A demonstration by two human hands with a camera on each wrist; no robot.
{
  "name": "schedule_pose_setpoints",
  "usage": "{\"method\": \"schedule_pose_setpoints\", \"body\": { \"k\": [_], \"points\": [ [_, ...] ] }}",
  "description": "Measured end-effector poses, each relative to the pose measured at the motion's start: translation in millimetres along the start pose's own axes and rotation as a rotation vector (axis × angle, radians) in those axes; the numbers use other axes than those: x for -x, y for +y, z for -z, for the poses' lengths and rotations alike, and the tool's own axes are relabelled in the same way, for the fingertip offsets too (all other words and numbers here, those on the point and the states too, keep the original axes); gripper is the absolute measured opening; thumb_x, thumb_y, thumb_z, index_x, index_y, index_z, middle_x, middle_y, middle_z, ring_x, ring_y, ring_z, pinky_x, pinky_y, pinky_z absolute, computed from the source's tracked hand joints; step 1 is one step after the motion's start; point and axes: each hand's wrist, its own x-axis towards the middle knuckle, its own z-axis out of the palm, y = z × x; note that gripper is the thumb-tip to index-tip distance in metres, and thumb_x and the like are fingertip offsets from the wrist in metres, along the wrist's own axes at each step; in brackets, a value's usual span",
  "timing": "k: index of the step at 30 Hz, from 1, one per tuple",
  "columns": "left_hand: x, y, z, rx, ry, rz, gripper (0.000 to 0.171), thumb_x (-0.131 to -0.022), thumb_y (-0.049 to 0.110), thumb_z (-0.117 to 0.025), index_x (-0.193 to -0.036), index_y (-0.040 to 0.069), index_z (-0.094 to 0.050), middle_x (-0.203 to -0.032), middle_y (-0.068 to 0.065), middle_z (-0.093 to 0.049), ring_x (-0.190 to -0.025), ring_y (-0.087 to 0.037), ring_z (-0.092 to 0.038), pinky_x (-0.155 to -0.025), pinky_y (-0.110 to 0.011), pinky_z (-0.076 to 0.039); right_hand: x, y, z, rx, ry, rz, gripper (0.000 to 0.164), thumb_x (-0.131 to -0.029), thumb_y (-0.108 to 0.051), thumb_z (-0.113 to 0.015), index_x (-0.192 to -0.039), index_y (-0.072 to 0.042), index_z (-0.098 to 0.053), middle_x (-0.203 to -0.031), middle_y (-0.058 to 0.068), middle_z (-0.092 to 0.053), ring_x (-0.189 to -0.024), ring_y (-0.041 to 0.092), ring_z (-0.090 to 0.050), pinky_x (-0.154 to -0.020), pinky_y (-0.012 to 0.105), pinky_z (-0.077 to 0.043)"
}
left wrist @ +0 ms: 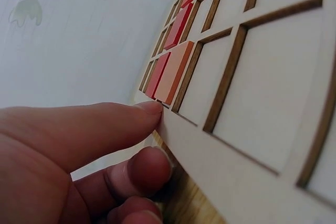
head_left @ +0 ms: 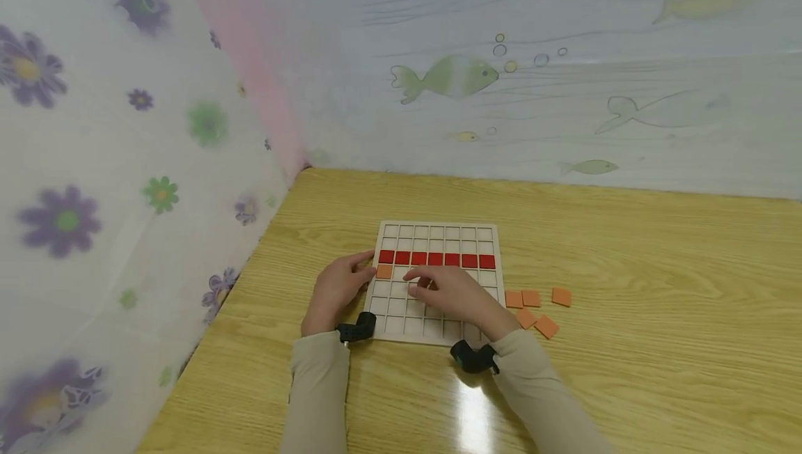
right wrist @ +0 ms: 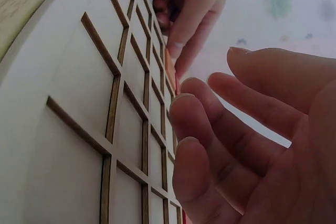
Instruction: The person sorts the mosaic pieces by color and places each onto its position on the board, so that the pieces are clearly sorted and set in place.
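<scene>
A pale wooden grid board [head_left: 398,326] lies on the table, with a row of red tiles [head_left: 435,259] across it. One orange tile [head_left: 384,271] sits in the leftmost cell of the row just nearer than the red ones. My left hand [head_left: 337,288] holds the board's left edge; its thumb [left wrist: 142,109] rests on the rim beside the orange tile, with the other fingers bent below. Over the middle of the board, my right hand [head_left: 454,292] hovers with loosely bent fingers [right wrist: 191,166] and nothing between them.
Several loose orange tiles [head_left: 546,327] lie on the wood-grain table [head_left: 677,301] to the right of the board. A flower-patterned wall covering [head_left: 156,245] stands to the left, and a fish-patterned one [head_left: 532,120] at the back.
</scene>
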Motion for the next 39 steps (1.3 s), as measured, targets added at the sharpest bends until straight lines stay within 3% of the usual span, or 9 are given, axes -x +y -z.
{"method": "schedule_pose_setpoints", "body": {
  "k": [16,30,39],
  "points": [
    [1.1,-0.7,-0.4,0.056,-0.008,0.022,0.040,-0.087,0.033,-0.057,-0.126,0.030,-0.052,-0.069,0.004,-0.059,-0.057,-0.014,-0.051,-0.061,-0.030,-0.039,18,-2,3,0.082,-0.041,0.067,0.027,-0.090,-0.031,-0.052,-0.114,-0.021,-0.060,-0.084,-0.012,-0.058,-0.076,0.003,-0.053,-0.069,0.027,-0.043],
    [1.9,1.3,-0.9,0.106,-0.019,0.037,0.040,-0.086,0.031,-0.058,-0.126,0.029,-0.053,-0.070,0.002,-0.060,-0.056,-0.016,-0.051,-0.055,-0.030,-0.040,41,5,12,0.107,-0.051,0.052,0.025,-0.088,-0.028,-0.055,-0.111,-0.021,-0.062,-0.080,-0.015,-0.055,-0.070,0.002,-0.051,-0.064,0.025,-0.041],
    [1.2,-0.3,-1.9,0.074,-0.021,0.040,0.040,-0.087,0.033,-0.058,-0.126,0.030,-0.052,-0.070,0.003,-0.059,-0.057,-0.015,-0.051,-0.057,-0.029,-0.039,51,14,18,0.102,-0.037,0.053,0.025,-0.088,-0.027,-0.055,-0.112,-0.020,-0.061,-0.082,-0.016,-0.055,-0.073,0.002,-0.050,-0.065,0.026,-0.042]
  ]
}}
